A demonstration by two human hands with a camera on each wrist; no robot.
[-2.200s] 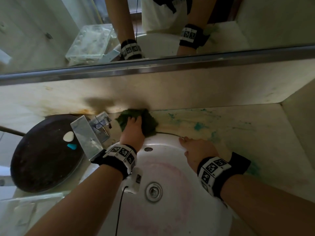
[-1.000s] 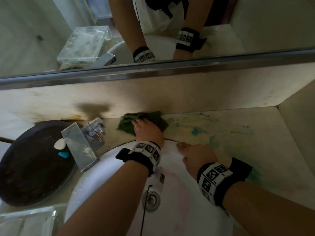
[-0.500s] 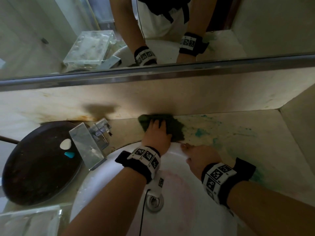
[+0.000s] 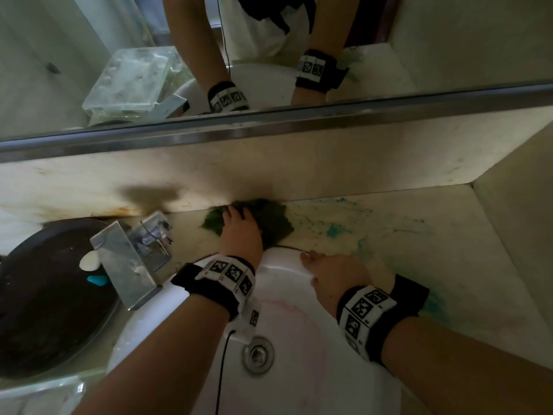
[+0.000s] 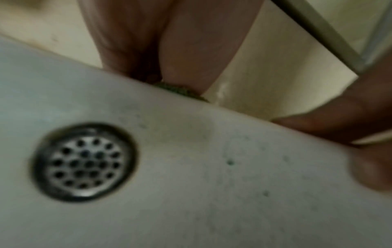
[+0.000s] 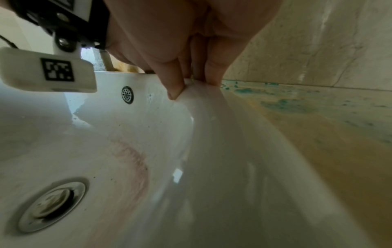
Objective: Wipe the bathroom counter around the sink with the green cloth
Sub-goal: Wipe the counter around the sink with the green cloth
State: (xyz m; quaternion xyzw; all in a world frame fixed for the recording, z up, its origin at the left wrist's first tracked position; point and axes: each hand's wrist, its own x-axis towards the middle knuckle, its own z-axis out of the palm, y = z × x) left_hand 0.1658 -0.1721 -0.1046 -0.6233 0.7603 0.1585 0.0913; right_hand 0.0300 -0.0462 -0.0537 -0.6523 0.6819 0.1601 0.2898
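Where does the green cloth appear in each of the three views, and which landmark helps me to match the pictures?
Head: the green cloth lies on the counter behind the sink, against the back wall, under the left hand.
Left wrist: only a thin green edge shows above the sink rim, below the fingers.
Right wrist: not in it.
Shared landmark: the white sink rim, where the right hand rests.

The head camera is looking steeply down over the sink (image 4: 287, 295); both wrist cameras are sitting close inside its basin, sharing the overflow grille (image 5: 84, 162).
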